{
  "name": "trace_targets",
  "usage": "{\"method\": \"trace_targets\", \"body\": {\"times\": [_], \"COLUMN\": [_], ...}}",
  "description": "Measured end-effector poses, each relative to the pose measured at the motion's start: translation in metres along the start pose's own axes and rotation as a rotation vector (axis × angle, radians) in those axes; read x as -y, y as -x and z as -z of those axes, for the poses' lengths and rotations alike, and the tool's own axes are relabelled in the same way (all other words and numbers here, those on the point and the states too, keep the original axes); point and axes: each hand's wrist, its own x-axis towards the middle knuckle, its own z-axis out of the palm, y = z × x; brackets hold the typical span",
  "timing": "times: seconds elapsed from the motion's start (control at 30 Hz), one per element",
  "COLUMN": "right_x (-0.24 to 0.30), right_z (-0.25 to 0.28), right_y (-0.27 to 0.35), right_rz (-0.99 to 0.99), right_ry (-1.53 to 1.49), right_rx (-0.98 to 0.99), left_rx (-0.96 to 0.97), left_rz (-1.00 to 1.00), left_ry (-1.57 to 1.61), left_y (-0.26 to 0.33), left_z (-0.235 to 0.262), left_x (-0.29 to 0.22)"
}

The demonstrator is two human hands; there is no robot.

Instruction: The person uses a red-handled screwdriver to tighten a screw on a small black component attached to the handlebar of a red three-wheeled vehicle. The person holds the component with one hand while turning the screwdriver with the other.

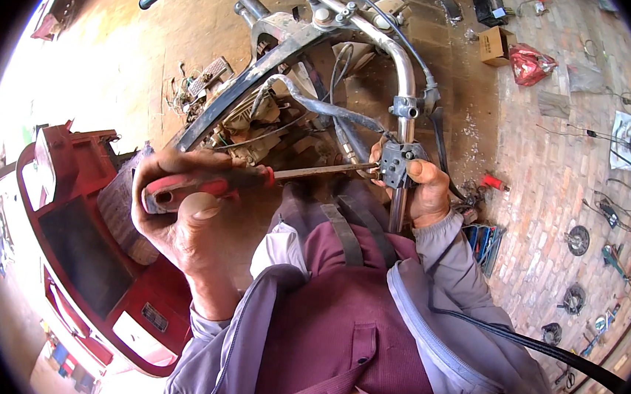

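My left hand [188, 213] is closed round the red and black handle of a screwdriver [310, 171]. The long shaft points right, and its tip meets the side of a dark handlebar switch housing [398, 165]. My right hand [428, 195] grips that housing from the right, thumb on top and fingers partly hidden behind it. The housing sits on the chrome handlebar [400, 63], below a clamp bracket [405, 108]. A grey sheathed wiring harness [322, 107] runs to the housing from the bike frame [243, 80].
To my left stands a red metal body part [66, 251]. Behind the frame lie engine parts and loose wiring [199, 80]. On the brick floor at right are a cardboard box [495, 47], a red plastic bag [531, 64], round metal parts [577, 240] and scattered tools. A black cable [534, 341] crosses my right sleeve.
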Motion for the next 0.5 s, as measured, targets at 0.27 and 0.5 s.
{"method": "trace_targets", "body": {"times": [0.27,0.5], "right_x": [-0.001,0.002], "right_z": [0.015,0.009], "right_y": [0.001,0.002], "right_rz": [-0.073,-0.034], "right_ry": [-0.128,-0.023], "right_rx": [0.118,0.028], "left_rx": [-0.209,-0.177], "left_rz": [-0.168,-0.086], "left_ry": [0.479,0.804], "left_y": [-0.007,-0.018], "left_z": [-0.031,-0.036], "left_x": [-0.026,-0.036]}}
